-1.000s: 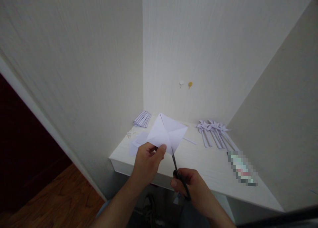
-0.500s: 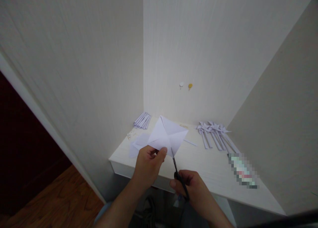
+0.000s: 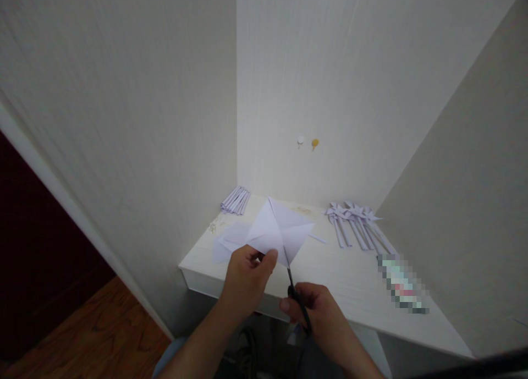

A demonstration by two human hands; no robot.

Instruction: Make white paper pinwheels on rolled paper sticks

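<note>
A square sheet of white paper with diagonal creases is held up over the table by my left hand, thumb on top and fingers beneath its near edge. My right hand grips black-handled scissors. Their blades meet the paper's near corner, along the diagonal crease. Behind the left hand, more white sheets lie on the table. A thin white paper stick lies just right of the held sheet.
Rolled paper sticks lie bundled at the back left, small light bits near them. Several paper pinwheels on sticks lie at the back right, a blurred-out item in front. Walls enclose the white table; two hooks hang behind.
The paper and the scissors have shifted very slightly downward in view. Both hands keep the same grip, and the blades stay at the near corner.
</note>
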